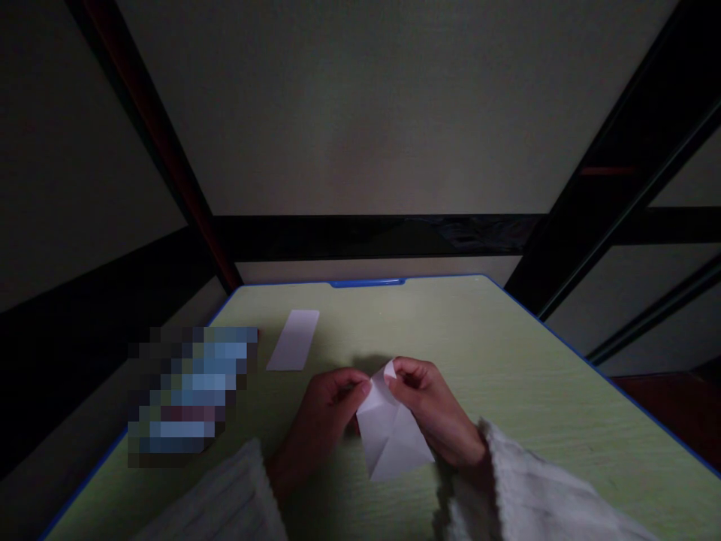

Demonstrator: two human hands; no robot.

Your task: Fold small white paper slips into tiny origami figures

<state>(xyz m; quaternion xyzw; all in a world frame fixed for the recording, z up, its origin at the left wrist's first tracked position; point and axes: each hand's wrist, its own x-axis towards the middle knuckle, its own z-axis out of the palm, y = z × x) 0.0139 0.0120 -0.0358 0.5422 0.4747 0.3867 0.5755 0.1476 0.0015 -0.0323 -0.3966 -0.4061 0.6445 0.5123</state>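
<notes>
1. Nearest to you, two pale sleeves (541, 481) with ruffled cuffs are reaching in from 4 and 8 o'clock.
2. Just ahead, a creased white paper (394, 439) is sitting between your hands over the table, its wide end pointing toward 6 o'clock.
3. Your left hand (327, 409) is closing thumb and fingers on the paper's upper corner, at about 10 o'clock on the sheet.
4. Your right hand (436, 402) is pinching a turned-up flap at about 1 o'clock.
5. Toward 9 o'clock, a pixelated item (197, 391) is lying along the table's edge; you cannot tell what it is.
6. At 10 to 11 o'clock, a flat white strip (294, 340) is resting beside it.
7. Farther off at 12 o'clock, a blue handle (367, 283) is lining the far edge of the wood-grain table (563, 421).
8. Beyond, a dark band (372, 237) is crossing below a grey panel (383, 113).
</notes>
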